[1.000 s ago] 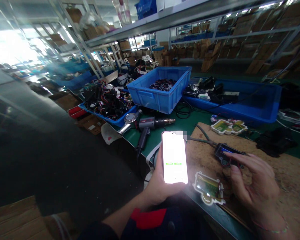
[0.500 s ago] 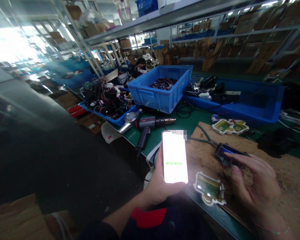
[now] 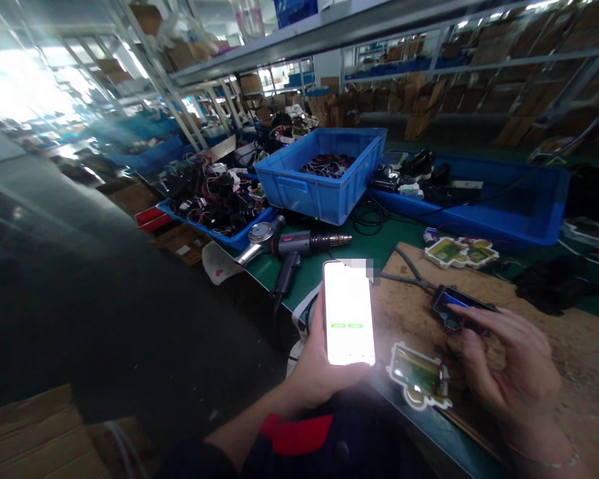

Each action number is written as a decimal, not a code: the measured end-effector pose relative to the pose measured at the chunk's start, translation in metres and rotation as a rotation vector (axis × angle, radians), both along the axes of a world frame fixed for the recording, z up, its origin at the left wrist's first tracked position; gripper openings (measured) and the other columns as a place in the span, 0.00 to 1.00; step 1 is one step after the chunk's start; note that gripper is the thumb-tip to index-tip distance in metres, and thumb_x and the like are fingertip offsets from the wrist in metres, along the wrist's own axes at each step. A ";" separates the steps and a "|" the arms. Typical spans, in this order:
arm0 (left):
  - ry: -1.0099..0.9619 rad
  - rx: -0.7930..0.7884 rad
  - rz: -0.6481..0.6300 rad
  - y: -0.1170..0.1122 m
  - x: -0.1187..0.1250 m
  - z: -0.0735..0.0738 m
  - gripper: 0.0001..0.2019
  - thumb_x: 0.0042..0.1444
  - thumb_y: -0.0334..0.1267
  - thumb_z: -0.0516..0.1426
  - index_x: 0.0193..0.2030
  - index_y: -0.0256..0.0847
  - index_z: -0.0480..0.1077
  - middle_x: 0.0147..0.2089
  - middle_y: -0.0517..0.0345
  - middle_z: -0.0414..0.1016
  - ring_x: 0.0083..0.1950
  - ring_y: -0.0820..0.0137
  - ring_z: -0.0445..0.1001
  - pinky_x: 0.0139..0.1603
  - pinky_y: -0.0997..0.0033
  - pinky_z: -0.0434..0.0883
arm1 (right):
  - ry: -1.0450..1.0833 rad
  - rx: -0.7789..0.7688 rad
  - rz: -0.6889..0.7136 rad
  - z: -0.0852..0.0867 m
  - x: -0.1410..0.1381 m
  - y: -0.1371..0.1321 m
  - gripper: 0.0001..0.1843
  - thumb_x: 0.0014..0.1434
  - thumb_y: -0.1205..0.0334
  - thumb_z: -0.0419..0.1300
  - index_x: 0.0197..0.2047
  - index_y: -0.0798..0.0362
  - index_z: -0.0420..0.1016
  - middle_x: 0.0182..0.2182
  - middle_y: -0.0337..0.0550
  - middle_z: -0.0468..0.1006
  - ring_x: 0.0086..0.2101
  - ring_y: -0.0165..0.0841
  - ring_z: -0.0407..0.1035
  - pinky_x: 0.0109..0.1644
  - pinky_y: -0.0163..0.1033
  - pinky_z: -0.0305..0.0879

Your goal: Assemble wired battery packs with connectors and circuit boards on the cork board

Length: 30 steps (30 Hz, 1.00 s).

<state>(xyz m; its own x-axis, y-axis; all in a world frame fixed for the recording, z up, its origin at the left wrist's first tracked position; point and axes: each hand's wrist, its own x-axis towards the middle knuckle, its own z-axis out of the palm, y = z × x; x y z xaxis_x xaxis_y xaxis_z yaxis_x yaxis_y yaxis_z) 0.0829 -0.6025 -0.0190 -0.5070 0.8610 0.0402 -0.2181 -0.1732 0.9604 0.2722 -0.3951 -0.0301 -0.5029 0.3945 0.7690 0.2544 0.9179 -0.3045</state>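
A phone (image 3: 348, 313) with a glaring white screen and two small green buttons is gripped upright in my left hand (image 3: 324, 369). On the brown board, my right hand (image 3: 516, 372) has its fingers and thumb closed around the near side of a black electronic module (image 3: 452, 303) with a blue display and thin wires; the fingers hide part of it. Grey-green handled pliers (image 3: 414, 276) lie with their jaws against that module. Between my hands rests a clear-potted green circuit board (image 3: 419, 374) in a white frame.
Beyond the phone lie a heat gun (image 3: 304, 245) and a metal round-headed part (image 3: 261, 233). Blue bins (image 3: 304, 193) hold wires and black parts. Another white-framed board (image 3: 462, 251) lies at the back of the wooden board (image 3: 574, 352). A metal shelf (image 3: 299, 50) runs overhead.
The camera view has shifted very slightly. Both hands, the phone and the module stay where they were.
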 end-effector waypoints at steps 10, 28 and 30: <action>-0.001 -0.003 -0.011 0.000 0.000 0.001 0.61 0.47 0.32 0.71 0.76 0.58 0.32 0.75 0.46 0.52 0.70 0.48 0.61 0.63 0.50 0.69 | 0.015 -0.004 0.022 -0.001 -0.001 -0.002 0.20 0.61 0.66 0.63 0.57 0.49 0.74 0.47 0.47 0.80 0.49 0.45 0.73 0.61 0.56 0.65; 0.016 -0.028 0.003 -0.001 -0.001 0.000 0.62 0.46 0.36 0.72 0.76 0.59 0.32 0.74 0.47 0.53 0.69 0.46 0.63 0.64 0.46 0.69 | -0.005 -0.008 0.024 -0.001 -0.002 -0.001 0.18 0.61 0.66 0.63 0.55 0.50 0.75 0.46 0.48 0.81 0.48 0.45 0.74 0.60 0.56 0.65; 0.016 -0.030 0.005 -0.001 -0.001 0.000 0.62 0.46 0.37 0.72 0.76 0.59 0.32 0.74 0.47 0.54 0.69 0.46 0.62 0.63 0.46 0.69 | -0.003 -0.009 0.030 -0.001 -0.002 -0.001 0.19 0.61 0.66 0.63 0.56 0.50 0.75 0.46 0.48 0.81 0.48 0.45 0.74 0.60 0.56 0.66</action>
